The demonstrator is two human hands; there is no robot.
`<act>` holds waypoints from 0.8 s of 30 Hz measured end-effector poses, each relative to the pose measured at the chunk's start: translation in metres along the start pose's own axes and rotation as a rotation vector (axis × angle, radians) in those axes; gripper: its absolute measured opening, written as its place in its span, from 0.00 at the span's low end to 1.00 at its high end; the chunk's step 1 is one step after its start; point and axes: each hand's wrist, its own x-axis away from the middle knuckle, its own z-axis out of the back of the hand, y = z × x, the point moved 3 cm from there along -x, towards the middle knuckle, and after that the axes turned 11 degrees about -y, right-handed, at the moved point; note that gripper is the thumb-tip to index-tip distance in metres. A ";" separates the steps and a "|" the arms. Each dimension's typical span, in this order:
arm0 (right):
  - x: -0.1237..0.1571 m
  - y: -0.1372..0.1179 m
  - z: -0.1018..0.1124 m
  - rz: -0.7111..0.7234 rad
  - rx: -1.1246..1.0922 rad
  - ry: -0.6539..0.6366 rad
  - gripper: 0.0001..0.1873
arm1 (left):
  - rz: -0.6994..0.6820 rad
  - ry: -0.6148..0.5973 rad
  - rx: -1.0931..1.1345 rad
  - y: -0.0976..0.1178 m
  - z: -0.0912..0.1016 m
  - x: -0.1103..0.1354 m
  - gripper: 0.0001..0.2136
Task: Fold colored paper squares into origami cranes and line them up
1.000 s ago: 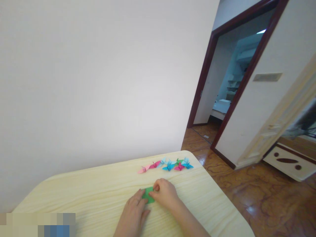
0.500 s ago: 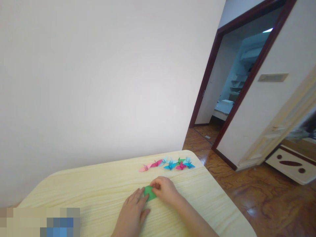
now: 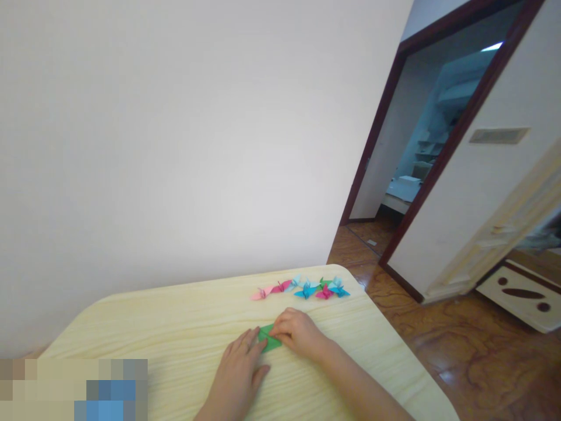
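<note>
A small folded green paper lies on the pale wooden table. My left hand rests flat on the table with its fingers stretched out, the fingertips pressing on the paper's left edge. My right hand is curled over the paper's right side, its fingertips pinched down on the fold. Part of the paper is hidden under both hands.
A row of several small paper cranes, pink, magenta, blue and green, sits near the table's far right corner. A white wall stands right behind the table. To the right are a brown tiled floor, an open doorway and a cream door.
My right hand's fingertips have slid left along the green paper. The view has shifted slightly; the left hand stays pressed in place.
</note>
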 end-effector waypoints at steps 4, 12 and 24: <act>-0.001 -0.002 0.003 0.015 0.029 -0.031 0.10 | -0.008 -0.044 -0.010 0.001 0.003 0.000 0.20; -0.001 -0.006 0.006 0.063 0.134 -0.050 0.10 | 0.003 -0.008 -0.011 0.002 -0.003 0.001 0.20; 0.020 -0.022 0.011 0.112 0.301 -0.225 0.21 | 0.051 -0.012 -0.103 0.011 0.001 -0.007 0.24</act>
